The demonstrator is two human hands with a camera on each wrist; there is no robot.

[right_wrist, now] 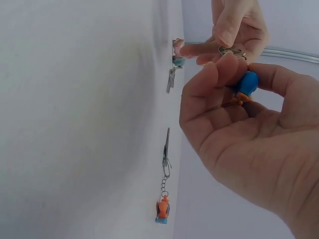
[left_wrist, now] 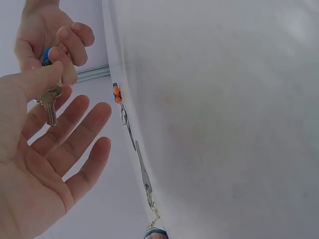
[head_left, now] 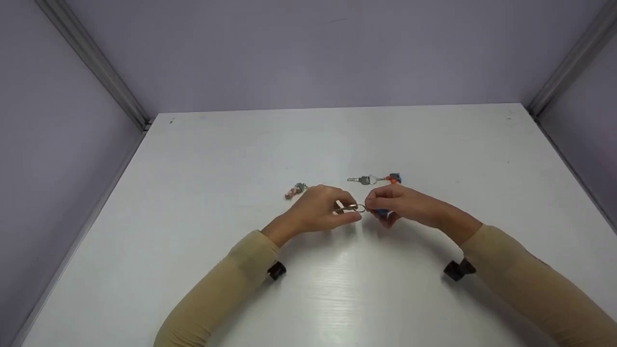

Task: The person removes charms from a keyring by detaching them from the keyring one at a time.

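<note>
Mid-table: left hand (head_left: 318,212) pinching key (left_wrist: 49,104); right hand (head_left: 400,205) grasping blue charm (right_wrist: 246,84), apparently ring-joined.

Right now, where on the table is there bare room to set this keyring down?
The near table between the two sleeves is bare, as are the wide left side, the right side and the far strip by the back wall. It is crowded mid-table: the left hand, right hand, the orange keychain and the pink keychain.
</note>
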